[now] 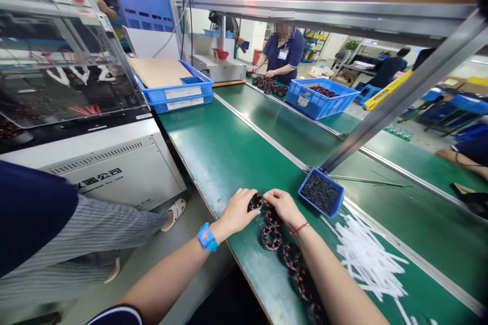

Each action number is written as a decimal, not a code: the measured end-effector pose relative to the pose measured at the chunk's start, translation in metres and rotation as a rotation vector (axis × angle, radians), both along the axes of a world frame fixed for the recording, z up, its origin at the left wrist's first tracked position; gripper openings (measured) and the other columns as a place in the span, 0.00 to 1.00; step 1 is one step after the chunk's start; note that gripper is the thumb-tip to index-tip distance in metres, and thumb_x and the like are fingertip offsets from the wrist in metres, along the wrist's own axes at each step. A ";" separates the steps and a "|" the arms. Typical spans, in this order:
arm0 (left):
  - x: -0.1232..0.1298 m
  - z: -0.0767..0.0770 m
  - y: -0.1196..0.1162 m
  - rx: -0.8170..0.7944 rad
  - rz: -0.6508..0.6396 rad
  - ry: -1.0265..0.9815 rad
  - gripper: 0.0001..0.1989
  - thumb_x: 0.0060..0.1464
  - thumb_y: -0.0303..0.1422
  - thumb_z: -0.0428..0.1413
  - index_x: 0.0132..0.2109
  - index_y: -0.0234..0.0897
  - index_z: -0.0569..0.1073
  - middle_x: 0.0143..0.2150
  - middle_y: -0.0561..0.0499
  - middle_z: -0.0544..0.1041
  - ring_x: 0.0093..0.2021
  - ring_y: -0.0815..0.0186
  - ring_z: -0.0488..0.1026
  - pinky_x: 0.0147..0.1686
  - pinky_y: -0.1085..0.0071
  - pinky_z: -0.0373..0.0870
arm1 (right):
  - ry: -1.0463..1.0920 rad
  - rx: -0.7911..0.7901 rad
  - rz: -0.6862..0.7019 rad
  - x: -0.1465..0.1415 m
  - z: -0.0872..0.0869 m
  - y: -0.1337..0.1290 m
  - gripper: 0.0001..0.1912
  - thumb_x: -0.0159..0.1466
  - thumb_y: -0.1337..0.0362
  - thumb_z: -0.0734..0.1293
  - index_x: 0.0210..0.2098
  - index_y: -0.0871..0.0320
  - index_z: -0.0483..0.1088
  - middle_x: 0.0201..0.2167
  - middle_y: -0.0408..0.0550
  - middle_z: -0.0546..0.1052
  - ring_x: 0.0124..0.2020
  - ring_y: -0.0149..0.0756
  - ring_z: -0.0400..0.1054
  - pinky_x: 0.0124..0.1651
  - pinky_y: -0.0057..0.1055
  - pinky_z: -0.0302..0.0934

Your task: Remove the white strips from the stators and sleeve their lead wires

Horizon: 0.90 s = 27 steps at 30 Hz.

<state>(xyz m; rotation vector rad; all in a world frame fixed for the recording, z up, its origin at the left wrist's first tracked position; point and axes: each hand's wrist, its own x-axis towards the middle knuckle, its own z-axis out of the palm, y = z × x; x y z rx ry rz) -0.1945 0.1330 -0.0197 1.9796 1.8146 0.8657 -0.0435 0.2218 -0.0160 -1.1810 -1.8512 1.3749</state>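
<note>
My left hand (239,209), with a blue watch on its wrist, is wrapped round a small black ring-shaped part (254,202) with orange bits on it. Just to the right, my right hand (282,205) has its fingers pinched together near that ring; whatever is between the fingertips is too small to make out. Below my hands, several similar rings form a line on the green table (213,147), one of them a ring (271,238) in full view. My right forearm partly hides the nearer ones.
A blue bin of dark strips (321,194) stands right of my hands, with white strips (369,254) beyond. Blue trays (179,94) sit at the back left. A metal post (381,106) slants down nearby. A person (282,53) works across the table; another stands at left.
</note>
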 end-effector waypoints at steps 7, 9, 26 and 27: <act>-0.003 0.036 -0.007 0.009 -0.077 -0.101 0.20 0.52 0.33 0.58 0.52 0.38 0.67 0.46 0.47 0.72 0.48 0.59 0.67 0.49 0.62 0.66 | -0.035 0.288 -0.035 0.009 0.044 -0.026 0.07 0.59 0.61 0.65 0.27 0.55 0.72 0.29 0.46 0.74 0.36 0.37 0.65 0.46 0.34 0.58; -0.005 0.050 -0.011 0.010 -0.116 -0.157 0.21 0.53 0.33 0.57 0.54 0.39 0.66 0.49 0.47 0.71 0.50 0.60 0.67 0.51 0.63 0.65 | 0.004 0.287 0.008 0.018 0.056 -0.035 0.08 0.61 0.60 0.64 0.32 0.54 0.74 0.32 0.46 0.75 0.36 0.37 0.67 0.44 0.33 0.59; 0.017 0.101 -0.039 -0.194 -0.361 -0.243 0.23 0.50 0.39 0.59 0.54 0.41 0.69 0.48 0.50 0.73 0.48 0.61 0.70 0.49 0.68 0.67 | -0.200 0.909 0.306 0.077 0.100 -0.085 0.16 0.65 0.71 0.59 0.49 0.53 0.70 0.40 0.51 0.76 0.36 0.36 0.67 0.36 0.34 0.62; 0.018 0.101 -0.040 -0.193 -0.372 -0.244 0.24 0.50 0.39 0.59 0.54 0.42 0.69 0.49 0.51 0.73 0.48 0.61 0.70 0.49 0.68 0.66 | -0.178 0.886 0.291 0.079 0.099 -0.088 0.17 0.65 0.72 0.59 0.50 0.52 0.69 0.39 0.51 0.75 0.36 0.36 0.67 0.37 0.35 0.63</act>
